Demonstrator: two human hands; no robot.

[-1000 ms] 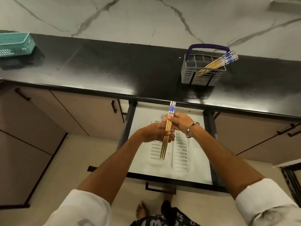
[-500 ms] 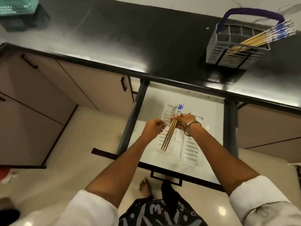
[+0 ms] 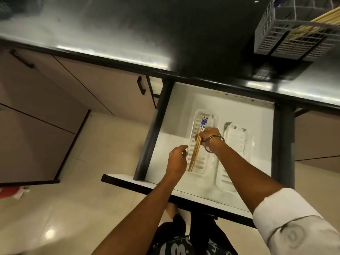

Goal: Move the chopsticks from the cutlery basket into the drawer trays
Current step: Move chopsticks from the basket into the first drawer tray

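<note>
A small bundle of wooden chopsticks (image 3: 196, 151) with blue-and-white tops lies lengthwise in the left white slotted tray (image 3: 206, 162) of the open drawer (image 3: 261, 137). My right hand (image 3: 208, 135), with a metal bangle on the wrist, grips the bundle near its upper half. My left hand (image 3: 177, 158) hovers just left of the chopsticks with fingers loosely curled and holds nothing. A second white tray (image 3: 237, 142) sits to the right, partly under my right forearm. The grey cutlery basket (image 3: 294, 34) stands on the counter at top right with more chopsticks (image 3: 323, 17) sticking out.
The black countertop (image 3: 165, 34) overhangs the drawer's back. Beige cabinet doors (image 3: 92, 85) with black handles flank the drawer. The drawer's black front edge (image 3: 165, 188) juts toward my legs. Tiled floor (image 3: 64, 208) lies at the left, with a red object at the far left edge.
My right hand has lowered the chopsticks into the left tray. My left hand let go of them and drew slightly aside. The camera has tilted down toward the drawer.
</note>
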